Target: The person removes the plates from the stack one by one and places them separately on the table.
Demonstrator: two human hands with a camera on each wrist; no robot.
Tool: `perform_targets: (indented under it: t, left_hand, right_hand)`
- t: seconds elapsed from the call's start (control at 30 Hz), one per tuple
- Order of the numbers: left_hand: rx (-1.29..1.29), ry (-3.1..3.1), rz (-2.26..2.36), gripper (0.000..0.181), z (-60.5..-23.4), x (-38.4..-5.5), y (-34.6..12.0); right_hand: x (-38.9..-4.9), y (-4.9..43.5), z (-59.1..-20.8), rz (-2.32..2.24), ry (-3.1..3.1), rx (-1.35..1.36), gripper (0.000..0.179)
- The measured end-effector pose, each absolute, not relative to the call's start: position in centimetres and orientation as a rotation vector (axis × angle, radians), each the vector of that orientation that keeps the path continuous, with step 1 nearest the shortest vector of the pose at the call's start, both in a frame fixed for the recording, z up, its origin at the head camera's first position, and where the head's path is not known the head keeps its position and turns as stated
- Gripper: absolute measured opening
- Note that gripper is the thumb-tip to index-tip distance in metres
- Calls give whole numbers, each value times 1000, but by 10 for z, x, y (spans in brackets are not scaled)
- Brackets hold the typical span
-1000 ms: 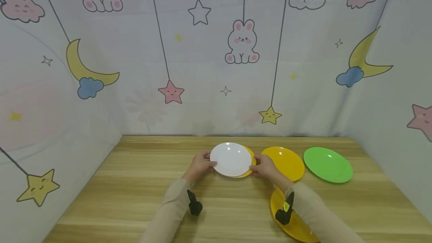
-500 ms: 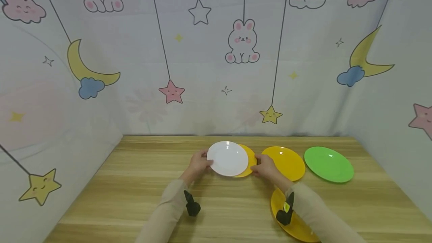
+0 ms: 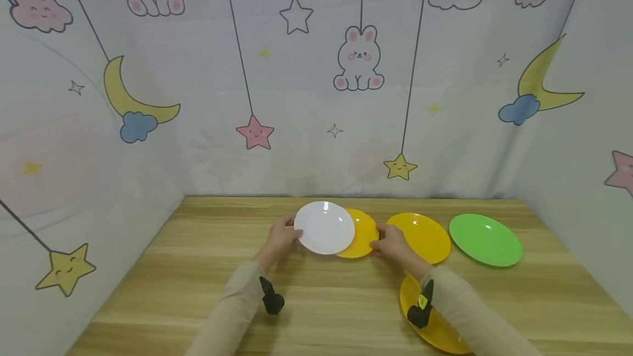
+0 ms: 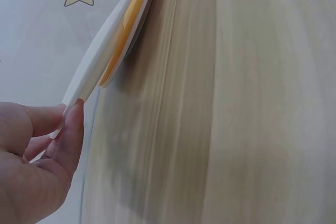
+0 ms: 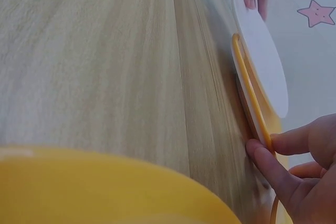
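My left hand (image 3: 276, 242) pinches the left rim of a small white plate (image 3: 323, 228), thumb above and fingers beneath. The white plate overlaps the left part of a small yellow plate (image 3: 365, 236). At that yellow plate's right rim, my right hand (image 3: 394, 243) holds on with thumb and fingers. In the left wrist view, the white plate (image 4: 94, 56) is tilted and raised above the table. A pale layer shows under the yellow rim (image 5: 249, 85) in the right wrist view; whether it is another plate I cannot tell.
A larger yellow plate (image 3: 420, 238) lies just right of my right hand, with a green plate (image 3: 486, 239) beyond it. Another yellow plate (image 3: 435, 328), nearer me, is partly under my right forearm. The wooden table (image 3: 207, 273) meets a patterned cloth backdrop (image 3: 306, 98).
My left hand has moved left with the white plate, sliding it off the small yellow plate so more yellow shows. My right hand keeps its grip almost in place.
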State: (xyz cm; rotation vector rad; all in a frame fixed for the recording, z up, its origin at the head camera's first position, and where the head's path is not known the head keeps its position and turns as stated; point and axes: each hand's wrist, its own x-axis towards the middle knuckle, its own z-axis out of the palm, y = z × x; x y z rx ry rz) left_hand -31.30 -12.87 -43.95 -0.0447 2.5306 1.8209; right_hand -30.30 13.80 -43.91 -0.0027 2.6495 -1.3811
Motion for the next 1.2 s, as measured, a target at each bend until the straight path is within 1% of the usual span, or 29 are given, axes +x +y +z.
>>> perform_targets:
  t: [0.2,0.47,0.67,0.83,1.07,1.2]
  left_hand:
    - [-43,2552,1850,47,-434,-316,-141]
    - [-61,2562,1852,51,-427,-314,-161]
    - [-78,2589,1828,50,-427,-311,-180]
    - [-38,2620,1808,48,-430,-306,-195]
    - [-109,2634,1776,50,-435,-302,-212]
    - [-144,2642,1761,51,-435,-302,-218]
  right_hand:
    - [-303,139,-439,-1383,2662,-37,47]
    - [-303,141,-437,-1407,2657,-43,43]
    - [-301,141,-437,-1423,2652,-81,35]
    - [-301,141,-437,-1428,2656,-64,34]
    - [-302,141,-439,-1424,2653,-41,33]
    - [-303,141,-441,-1426,2644,-30,35]
